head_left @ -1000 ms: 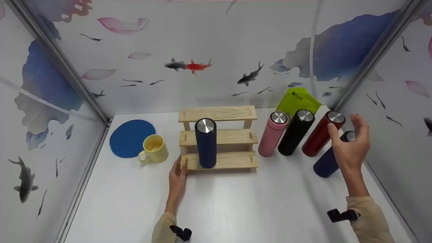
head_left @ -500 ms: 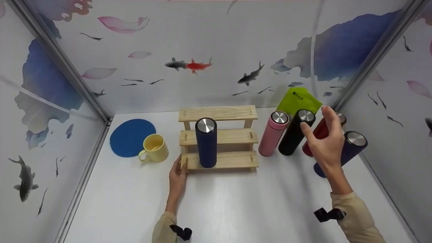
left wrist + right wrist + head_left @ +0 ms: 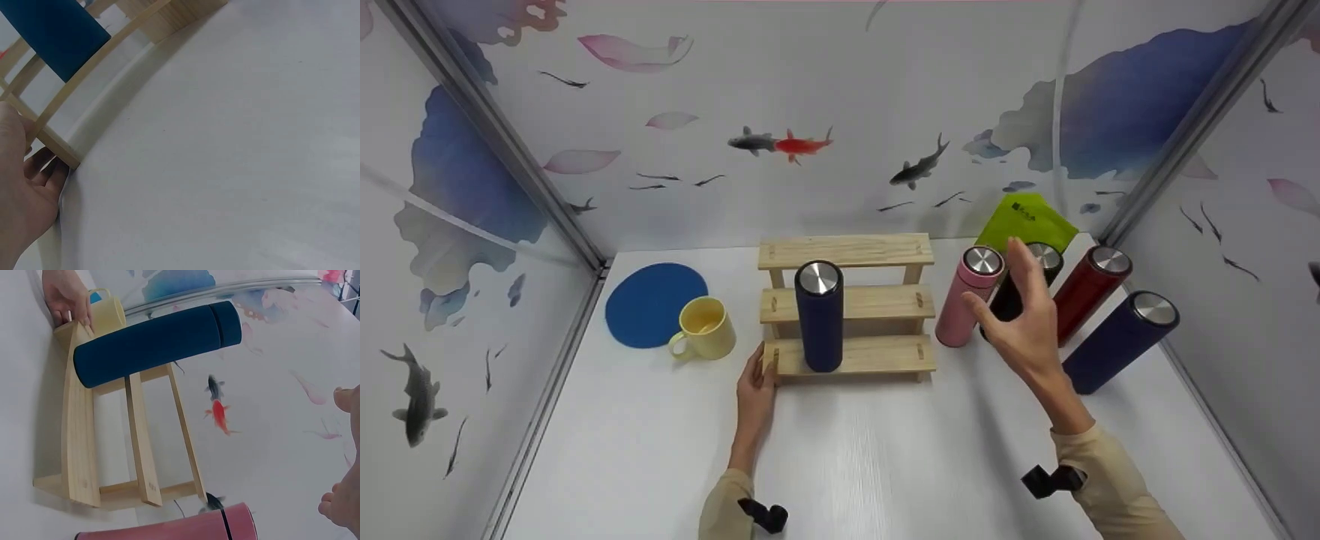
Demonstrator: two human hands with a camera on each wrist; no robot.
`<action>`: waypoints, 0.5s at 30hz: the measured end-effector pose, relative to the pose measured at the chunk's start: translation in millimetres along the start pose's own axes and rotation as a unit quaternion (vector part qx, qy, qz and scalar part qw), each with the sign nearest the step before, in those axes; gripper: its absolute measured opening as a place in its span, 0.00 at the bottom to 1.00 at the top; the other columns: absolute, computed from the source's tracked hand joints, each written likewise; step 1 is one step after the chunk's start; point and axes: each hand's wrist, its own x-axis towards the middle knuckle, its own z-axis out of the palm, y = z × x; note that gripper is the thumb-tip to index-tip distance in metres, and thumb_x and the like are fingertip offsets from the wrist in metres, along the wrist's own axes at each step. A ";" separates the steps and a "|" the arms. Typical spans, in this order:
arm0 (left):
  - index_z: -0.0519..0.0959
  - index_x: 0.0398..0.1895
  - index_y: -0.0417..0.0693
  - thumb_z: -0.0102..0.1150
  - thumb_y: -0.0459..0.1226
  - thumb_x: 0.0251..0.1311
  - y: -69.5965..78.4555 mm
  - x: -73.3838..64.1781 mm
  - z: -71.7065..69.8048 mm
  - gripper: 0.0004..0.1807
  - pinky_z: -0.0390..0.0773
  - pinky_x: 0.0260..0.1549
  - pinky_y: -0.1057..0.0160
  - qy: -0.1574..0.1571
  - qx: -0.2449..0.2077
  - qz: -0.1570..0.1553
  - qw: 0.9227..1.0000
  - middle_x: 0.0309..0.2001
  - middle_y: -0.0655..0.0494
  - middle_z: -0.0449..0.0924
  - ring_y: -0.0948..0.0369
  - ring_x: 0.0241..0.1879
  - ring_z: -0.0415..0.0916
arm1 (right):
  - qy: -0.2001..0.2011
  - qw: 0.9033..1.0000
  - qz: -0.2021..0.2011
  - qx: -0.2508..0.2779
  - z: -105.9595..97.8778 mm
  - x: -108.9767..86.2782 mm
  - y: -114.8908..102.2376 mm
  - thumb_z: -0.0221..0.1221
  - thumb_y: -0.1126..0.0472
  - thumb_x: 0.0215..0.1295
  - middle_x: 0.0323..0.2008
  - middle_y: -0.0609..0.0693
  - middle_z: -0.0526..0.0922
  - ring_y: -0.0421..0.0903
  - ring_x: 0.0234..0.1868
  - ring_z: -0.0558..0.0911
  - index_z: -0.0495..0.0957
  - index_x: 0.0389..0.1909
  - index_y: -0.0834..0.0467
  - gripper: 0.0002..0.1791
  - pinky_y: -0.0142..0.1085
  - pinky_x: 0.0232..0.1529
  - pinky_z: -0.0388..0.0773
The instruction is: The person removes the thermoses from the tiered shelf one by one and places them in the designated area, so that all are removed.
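A three-tier wooden rack [image 3: 885, 356] stands mid-table, with a dark blue thermos [image 3: 820, 322] upright on its lowest step. At that step's left end my left hand [image 3: 755, 390] holds the rack, thumb above and fingers about the side piece [image 3: 62, 147] in the left wrist view. My right hand [image 3: 1027, 330] hovers with thumb and fingers spread, holding nothing. Just left of it stands a pink thermos [image 3: 960, 311], the closest one. Behind the hand a black thermos [image 3: 1003, 300] is partly hidden. Further right are a red thermos [image 3: 1084, 296] and a second dark blue thermos [image 3: 1117, 345].
Left of the rack sit a yellow mug [image 3: 709, 334] and a round blue mat [image 3: 649, 304]. A lime-green packet [image 3: 1024, 217] lies behind the thermoses at the back right. Printed panels with metal edge rails enclose the white table [image 3: 870, 457] on three sides.
My right hand has swept left from the rightmost blue thermos, past the red and black ones, to beside the pink one. My left hand keeps its hold on the rack.
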 end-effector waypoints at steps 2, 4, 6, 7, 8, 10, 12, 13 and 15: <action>0.62 0.75 0.33 0.50 0.31 0.75 5.3 -1.2 -0.7 0.27 0.65 0.73 0.50 -0.005 0.000 0.001 1.000 0.76 0.37 0.61 0.42 0.75 0.59 | -0.012 1.000 -0.010 0.008 5.9 -1.1 -7.8 0.73 0.69 0.53 0.76 0.58 0.63 0.53 0.77 0.64 0.57 0.77 0.65 0.51 0.32 0.78 0.59; 0.62 0.74 0.32 0.50 0.31 0.75 6.4 -1.2 -0.9 0.27 0.66 0.72 0.51 -0.007 -0.004 -0.001 1.000 0.76 0.36 0.61 0.41 0.75 0.60 | -0.026 0.999 -0.018 0.016 11.6 -2.0 -16.9 0.73 0.69 0.53 0.77 0.60 0.62 0.56 0.78 0.62 0.55 0.77 0.67 0.53 0.36 0.79 0.59; 0.62 0.74 0.32 0.49 0.31 0.75 7.1 -1.2 -0.7 0.27 0.66 0.72 0.51 -0.007 -0.005 -0.002 1.000 0.76 0.36 0.61 0.42 0.75 0.60 | -0.040 0.999 -0.023 0.021 17.9 -3.0 -20.4 0.74 0.67 0.52 0.77 0.59 0.61 0.55 0.79 0.60 0.54 0.78 0.65 0.55 0.44 0.80 0.58; 0.62 0.74 0.33 0.49 0.31 0.75 7.0 -0.9 -0.5 0.27 0.67 0.72 0.51 -0.006 -0.002 -0.001 1.000 0.75 0.36 0.61 0.41 0.75 0.60 | -0.047 0.998 -0.026 0.022 21.2 -3.4 -22.1 0.74 0.66 0.52 0.78 0.58 0.60 0.55 0.79 0.60 0.53 0.78 0.65 0.56 0.47 0.80 0.57; 0.62 0.75 0.34 0.49 0.31 0.76 6.5 -1.4 -0.1 0.27 0.68 0.72 0.51 -0.003 -0.002 0.000 1.000 0.76 0.37 0.62 0.42 0.75 0.60 | -0.054 0.998 -0.029 0.022 24.6 -4.1 -23.0 0.75 0.65 0.51 0.78 0.58 0.59 0.55 0.79 0.59 0.52 0.79 0.64 0.57 0.50 0.80 0.57; 0.63 0.75 0.35 0.49 0.31 0.76 1.3 1.1 0.8 0.27 0.66 0.73 0.49 0.002 -0.001 -0.008 1.000 0.76 0.38 0.62 0.44 0.76 0.60 | -0.064 0.997 -0.040 0.022 32.9 -5.0 -13.8 0.76 0.62 0.50 0.79 0.55 0.58 0.53 0.80 0.58 0.51 0.80 0.62 0.59 0.49 0.80 0.55; 0.63 0.75 0.36 0.49 0.32 0.76 0.0 1.2 1.2 0.27 0.66 0.73 0.49 0.005 0.004 -0.006 1.000 0.76 0.38 0.62 0.44 0.76 0.60 | -0.072 0.996 -0.050 0.028 40.6 -5.8 -15.2 0.76 0.61 0.49 0.79 0.57 0.57 0.54 0.80 0.57 0.50 0.80 0.64 0.60 0.45 0.81 0.52; 0.63 0.75 0.36 0.49 0.32 0.76 -0.1 1.3 1.2 0.27 0.65 0.73 0.48 0.005 0.005 -0.006 1.000 0.75 0.38 0.62 0.43 0.75 0.60 | -0.077 0.995 -0.054 0.036 44.5 -6.1 -16.0 0.76 0.62 0.50 0.80 0.58 0.55 0.54 0.80 0.56 0.49 0.79 0.65 0.60 0.44 0.82 0.50; 0.63 0.75 0.37 0.49 0.32 0.76 -0.1 1.1 1.6 0.27 0.65 0.73 0.48 0.005 0.007 -0.010 1.000 0.75 0.38 0.62 0.43 0.76 0.60 | -0.083 0.994 -0.057 0.051 51.9 -6.6 -18.1 0.77 0.62 0.50 0.80 0.59 0.54 0.55 0.81 0.54 0.49 0.79 0.66 0.61 0.44 0.82 0.48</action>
